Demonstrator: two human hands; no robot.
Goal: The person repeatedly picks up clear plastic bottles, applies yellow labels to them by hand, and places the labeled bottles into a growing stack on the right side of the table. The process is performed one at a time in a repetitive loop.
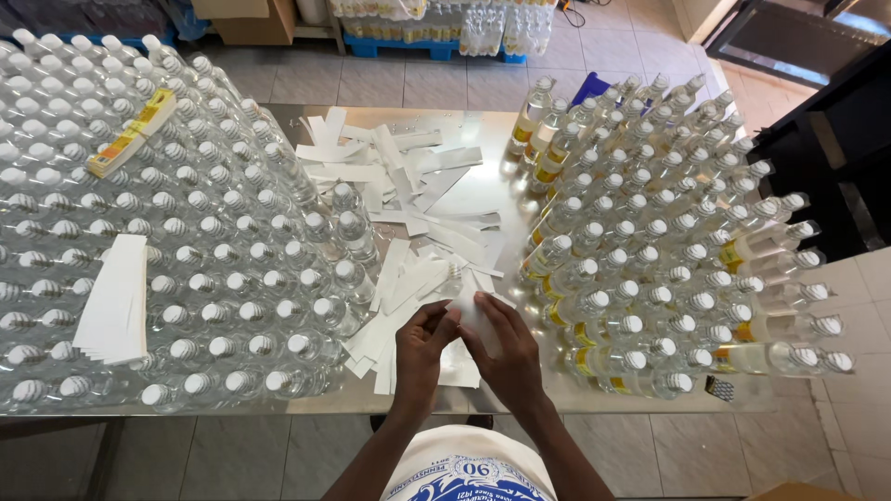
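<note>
My left hand (419, 348): it sits low in the middle of the table. My fingers are bent and pinch the left side of a small clear bottle.
My right hand (509, 348): it is just beside my left hand. My fingers are wrapped over the right side of the same bottle and press on it.
Small clear bottle (467, 315): it is between my two hands, at the near edge of the table. It has a white cap. My hands hide most of it, so I cannot tell what is inside.
White paper strips (408, 199): lots of them lie in a messy pile in the middle of the table, and some are under my hands.
Plain bottles (186, 232): a big crowd of clear bottles with white caps stands on my left. They are packed close together. They look clear inside and have no coloured stickers.
Stickered bottles (668, 250): another crowd stands on my right. Many have yellow stickers on them. They hold something clear.
Stack of white strips (114, 299): it rests on top of the plain bottles, far left.
Yellow sticker pack (133, 134): it lies on the plain bottle caps farther back.
Metal table (483, 190): shiny and grey, it holds everything.
</note>
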